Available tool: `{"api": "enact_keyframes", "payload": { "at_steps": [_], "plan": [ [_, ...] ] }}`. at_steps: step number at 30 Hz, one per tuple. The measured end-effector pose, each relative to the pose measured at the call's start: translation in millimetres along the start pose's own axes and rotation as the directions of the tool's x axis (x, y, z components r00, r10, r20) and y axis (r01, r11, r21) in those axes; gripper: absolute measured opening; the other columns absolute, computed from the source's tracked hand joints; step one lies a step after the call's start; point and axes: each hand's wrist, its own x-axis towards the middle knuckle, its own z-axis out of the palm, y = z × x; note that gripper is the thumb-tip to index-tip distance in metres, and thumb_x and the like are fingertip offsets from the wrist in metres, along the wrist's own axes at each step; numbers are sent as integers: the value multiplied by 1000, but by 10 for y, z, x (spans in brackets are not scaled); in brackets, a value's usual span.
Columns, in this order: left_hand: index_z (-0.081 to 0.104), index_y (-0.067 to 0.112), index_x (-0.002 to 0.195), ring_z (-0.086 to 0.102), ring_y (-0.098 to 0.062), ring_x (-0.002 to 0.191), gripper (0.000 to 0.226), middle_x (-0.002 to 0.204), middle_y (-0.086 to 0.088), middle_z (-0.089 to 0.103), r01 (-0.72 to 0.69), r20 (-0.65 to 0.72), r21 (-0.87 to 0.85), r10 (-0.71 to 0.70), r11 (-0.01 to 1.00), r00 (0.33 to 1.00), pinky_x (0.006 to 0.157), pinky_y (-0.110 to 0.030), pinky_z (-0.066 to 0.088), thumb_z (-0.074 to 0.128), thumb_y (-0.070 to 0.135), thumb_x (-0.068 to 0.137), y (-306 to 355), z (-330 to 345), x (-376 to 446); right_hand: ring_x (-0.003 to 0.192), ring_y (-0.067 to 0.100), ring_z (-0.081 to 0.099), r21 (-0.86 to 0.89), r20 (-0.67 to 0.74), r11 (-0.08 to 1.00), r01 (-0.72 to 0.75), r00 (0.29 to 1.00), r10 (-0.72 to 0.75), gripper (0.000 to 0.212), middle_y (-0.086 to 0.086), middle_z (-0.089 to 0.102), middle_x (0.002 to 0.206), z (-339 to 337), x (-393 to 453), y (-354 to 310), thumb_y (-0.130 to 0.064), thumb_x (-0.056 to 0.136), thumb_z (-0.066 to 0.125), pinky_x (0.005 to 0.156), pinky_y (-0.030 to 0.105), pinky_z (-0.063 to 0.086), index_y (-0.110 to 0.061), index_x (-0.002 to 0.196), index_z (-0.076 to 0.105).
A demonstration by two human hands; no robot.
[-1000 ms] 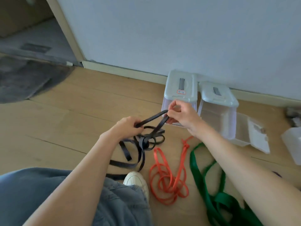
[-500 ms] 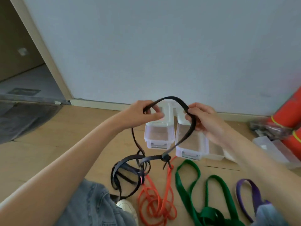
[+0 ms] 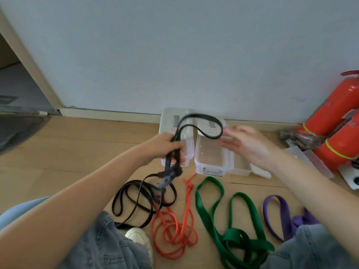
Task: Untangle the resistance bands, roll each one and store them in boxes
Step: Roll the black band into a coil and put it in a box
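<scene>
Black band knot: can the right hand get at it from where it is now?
Probably yes. The right hand is open and holds nothing, and the knot hangs in the open below the left hand, which grips the black band. Only a clear box lies between, low on the floor.

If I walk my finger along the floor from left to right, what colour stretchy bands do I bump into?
black band → orange band → green band → purple band
</scene>
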Motion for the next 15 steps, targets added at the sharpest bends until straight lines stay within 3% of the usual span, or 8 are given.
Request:
{"api": "enact_keyframes", "payload": {
  "at_steps": [2, 3, 5, 8, 10, 13, 15],
  "plan": [
    [59, 7, 88, 69, -10, 65, 20, 67, -1, 71, -26, -61, -293, 9, 956, 998, 60, -19, 51, 46, 19, 97, 114, -13, 14, 104, 19, 64, -248, 222, 957, -149, 953, 206, 44, 0, 59, 112, 24, -59, 183, -20, 83, 65, 91, 30, 52, -19, 122, 47],
    [59, 6, 87, 69, -10, 64, 20, 66, -1, 71, -32, -59, -403, 9, 915, 998, 60, -20, 52, 46, 19, 97, 158, 5, 18, 115, 16, 57, -362, 342, 921, -143, 899, 274, 62, -4, 54, 124, 108, -88, 267, -26, 76, 71, 93, 31, 50, -24, 131, 42],
    [59, 3, 87, 69, -11, 64, 21, 67, -5, 72, -18, -40, -548, -4, 836, 999, 57, -19, 54, 46, 15, 97, 201, 69, 15, 119, 13, 52, -407, 468, 909, -84, 836, 287, 65, -9, 50, 131, 339, -103, 418, -30, 72, 75, 94, 35, 47, -32, 130, 46],
    [57, -3, 94, 71, -14, 68, 19, 75, -12, 73, 0, -71, -675, -65, 737, 995, 59, -19, 56, 47, 12, 96, 137, 131, 32, 77, 19, 64, -256, 345, 965, -59, 927, 149, 15, 10, 68, 97, 537, -31, 504, -17, 87, 64, 76, 35, 49, -12, 102, 64],
    [55, -4, 104, 70, -17, 73, 18, 87, -15, 71, -7, -159, -699, -146, 715, 976, 59, -20, 57, 48, 10, 96, 11, 64, 91, 51, 11, 56, -170, 158, 981, -92, 980, 119, 14, 12, 66, 75, 491, 68, 516, -11, 93, 53, 57, 24, 45, -5, 86, 63],
    [55, 0, 106, 62, -17, 76, 15, 92, -14, 64, 96, -228, -596, -282, 798, 932, 55, -18, 53, 48, 7, 94, -368, 10, 219, 47, 7, 50, -257, 73, 964, -72, 993, 94, 20, 7, 63, 70, 466, 250, 598, -8, 96, 45, 46, 16, 41, -6, 84, 61],
    [55, -2, 108, 56, -19, 75, 18, 85, -11, 58, 214, -234, -449, -345, 867, 909, 69, -26, 54, 48, 6, 94, -746, 67, 330, 55, 11, 52, -405, 88, 906, -124, 981, 173, 14, 8, 62, 74, 554, 378, 825, -6, 95, 46, 51, 20, 43, -8, 93, 60]
  ]
}}
